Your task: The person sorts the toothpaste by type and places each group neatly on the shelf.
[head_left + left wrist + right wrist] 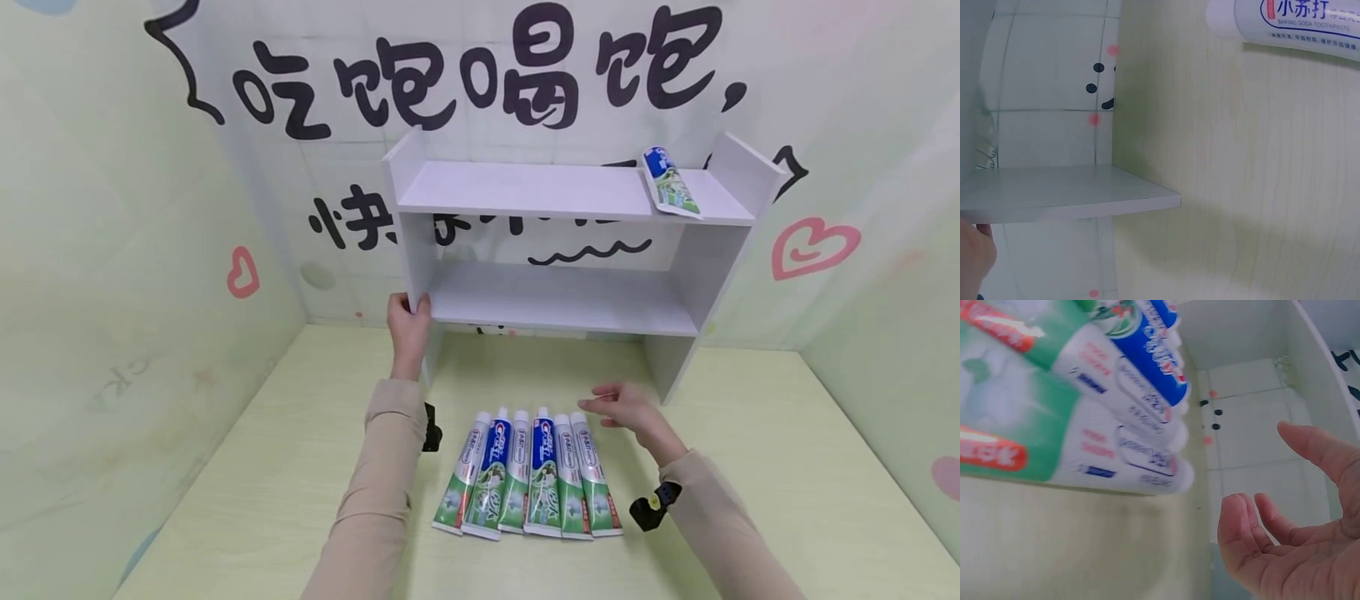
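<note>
My left hand (409, 332) grips the left side panel of a white two-tier shelf (555, 312), thumb on the inner side. In the left wrist view, only part of that hand (974, 256) shows beside the panel (1072, 197). My right hand (626, 412) is in the air near the caps of the rightmost toothpaste tubes, thumb and fingers apart with nothing between them (1291, 512). Several toothpaste tubes lie side by side on the table, caps toward the shelf. Among them are a white-and-green tube (596, 475) and a blue-and-green tube (543, 479).
Another blue-and-green toothpaste tube (670, 182) lies on the right part of the top board, its lower end at the front edge. The shelf stands on a pale wooden table (300, 500) close to the back wall (345, 158), which bears large black lettering.
</note>
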`<action>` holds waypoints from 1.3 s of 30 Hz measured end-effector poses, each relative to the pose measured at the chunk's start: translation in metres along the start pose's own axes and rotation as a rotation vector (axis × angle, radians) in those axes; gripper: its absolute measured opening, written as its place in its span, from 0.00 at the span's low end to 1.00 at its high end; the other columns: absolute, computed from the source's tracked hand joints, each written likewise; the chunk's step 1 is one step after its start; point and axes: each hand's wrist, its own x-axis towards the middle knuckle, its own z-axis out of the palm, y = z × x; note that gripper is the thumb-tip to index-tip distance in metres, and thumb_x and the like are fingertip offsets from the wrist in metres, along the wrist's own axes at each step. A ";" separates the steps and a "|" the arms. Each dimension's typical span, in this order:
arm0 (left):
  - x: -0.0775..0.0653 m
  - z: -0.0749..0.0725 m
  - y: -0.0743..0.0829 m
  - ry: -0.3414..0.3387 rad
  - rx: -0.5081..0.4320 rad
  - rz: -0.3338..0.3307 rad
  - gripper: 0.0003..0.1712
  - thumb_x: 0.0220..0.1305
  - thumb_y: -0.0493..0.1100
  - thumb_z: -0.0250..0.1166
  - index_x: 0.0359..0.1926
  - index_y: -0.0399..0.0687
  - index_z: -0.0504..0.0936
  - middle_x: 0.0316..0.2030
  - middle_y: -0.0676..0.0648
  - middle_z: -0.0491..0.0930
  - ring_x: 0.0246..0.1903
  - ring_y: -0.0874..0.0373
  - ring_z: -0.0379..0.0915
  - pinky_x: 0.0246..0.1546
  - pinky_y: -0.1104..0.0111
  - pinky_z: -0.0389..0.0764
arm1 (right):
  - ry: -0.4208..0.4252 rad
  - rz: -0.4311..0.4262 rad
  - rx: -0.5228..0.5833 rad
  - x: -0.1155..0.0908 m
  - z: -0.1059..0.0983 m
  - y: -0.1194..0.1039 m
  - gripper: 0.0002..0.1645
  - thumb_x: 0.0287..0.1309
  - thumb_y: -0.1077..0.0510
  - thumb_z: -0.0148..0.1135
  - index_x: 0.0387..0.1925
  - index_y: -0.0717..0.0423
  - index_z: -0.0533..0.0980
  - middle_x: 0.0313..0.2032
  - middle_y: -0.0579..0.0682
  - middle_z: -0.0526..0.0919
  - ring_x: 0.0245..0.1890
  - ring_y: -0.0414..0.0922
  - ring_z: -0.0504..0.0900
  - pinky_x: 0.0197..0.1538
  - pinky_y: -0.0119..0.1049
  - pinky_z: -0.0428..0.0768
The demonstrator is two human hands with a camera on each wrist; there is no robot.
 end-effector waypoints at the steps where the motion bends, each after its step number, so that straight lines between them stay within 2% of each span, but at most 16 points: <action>1: 0.000 0.000 0.000 0.000 0.000 -0.001 0.18 0.63 0.41 0.53 0.48 0.32 0.64 0.43 0.38 0.69 0.41 0.52 0.66 0.44 0.62 0.72 | 0.001 0.008 -0.004 0.000 0.002 0.002 0.36 0.52 0.51 0.63 0.55 0.70 0.63 0.47 0.63 0.72 0.45 0.54 0.74 0.44 0.39 0.79; 10: 0.001 0.001 0.000 -0.006 0.001 -0.007 0.18 0.64 0.41 0.53 0.49 0.32 0.64 0.44 0.37 0.69 0.42 0.51 0.67 0.46 0.61 0.73 | -0.009 0.085 -0.053 0.000 0.018 0.021 0.36 0.50 0.51 0.64 0.54 0.70 0.64 0.48 0.65 0.74 0.35 0.46 0.76 0.38 0.35 0.78; 15: 0.002 0.001 0.000 -0.006 -0.010 0.002 0.18 0.63 0.40 0.53 0.48 0.31 0.64 0.43 0.37 0.69 0.42 0.51 0.67 0.46 0.61 0.73 | -0.022 0.095 -0.083 -0.003 0.025 0.026 0.36 0.48 0.51 0.65 0.52 0.71 0.64 0.46 0.65 0.74 0.37 0.47 0.77 0.37 0.35 0.78; 20: 0.003 0.001 -0.001 0.000 0.002 0.005 0.17 0.62 0.40 0.54 0.47 0.31 0.65 0.42 0.38 0.69 0.41 0.51 0.67 0.44 0.62 0.73 | -0.029 0.095 -0.090 -0.005 0.030 0.030 0.35 0.48 0.52 0.65 0.50 0.71 0.64 0.43 0.63 0.74 0.38 0.49 0.77 0.40 0.38 0.79; 29: 0.002 0.001 -0.004 0.107 0.041 0.052 0.13 0.59 0.40 0.58 0.36 0.32 0.71 0.31 0.43 0.72 0.30 0.57 0.66 0.30 0.71 0.69 | -0.014 0.098 -0.090 -0.006 0.033 0.031 0.30 0.50 0.57 0.62 0.49 0.73 0.64 0.42 0.64 0.74 0.39 0.51 0.77 0.39 0.39 0.79; 39: 0.002 0.002 -0.005 0.156 0.011 0.018 0.13 0.56 0.41 0.61 0.33 0.33 0.73 0.30 0.45 0.72 0.30 0.58 0.66 0.29 0.72 0.70 | 0.010 0.087 -0.149 -0.007 0.034 0.031 0.28 0.50 0.56 0.62 0.46 0.73 0.67 0.39 0.63 0.76 0.35 0.48 0.78 0.36 0.35 0.79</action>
